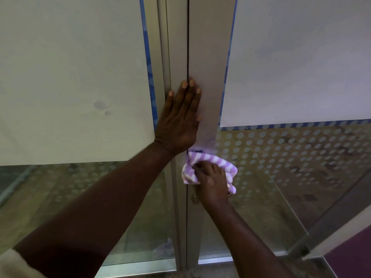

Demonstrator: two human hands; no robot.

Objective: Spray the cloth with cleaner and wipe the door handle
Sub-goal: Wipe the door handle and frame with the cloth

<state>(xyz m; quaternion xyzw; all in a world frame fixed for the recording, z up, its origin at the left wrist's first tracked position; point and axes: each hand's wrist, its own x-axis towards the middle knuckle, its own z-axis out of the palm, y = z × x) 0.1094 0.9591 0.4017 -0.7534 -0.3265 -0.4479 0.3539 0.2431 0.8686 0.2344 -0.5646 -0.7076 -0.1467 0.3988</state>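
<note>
My left hand (180, 117) lies flat and open against the grey metal door frame (208, 57), fingers pointing up across the seam between the two doors. Just below it, my right hand (212, 181) grips a bunched purple-and-white striped cloth (210, 160) and presses it against the frame where the door handle sits. The handle itself is hidden under the cloth and hand. A small round lock cylinder (195, 198) shows just below the cloth. No spray bottle is in view.
White paper sheets edged with blue tape cover the upper glass on the left (70, 77) and right (301, 57). The lower glass (281, 157) carries a pattern of white dots. A second glass panel edge (301, 251) angles out at the lower right.
</note>
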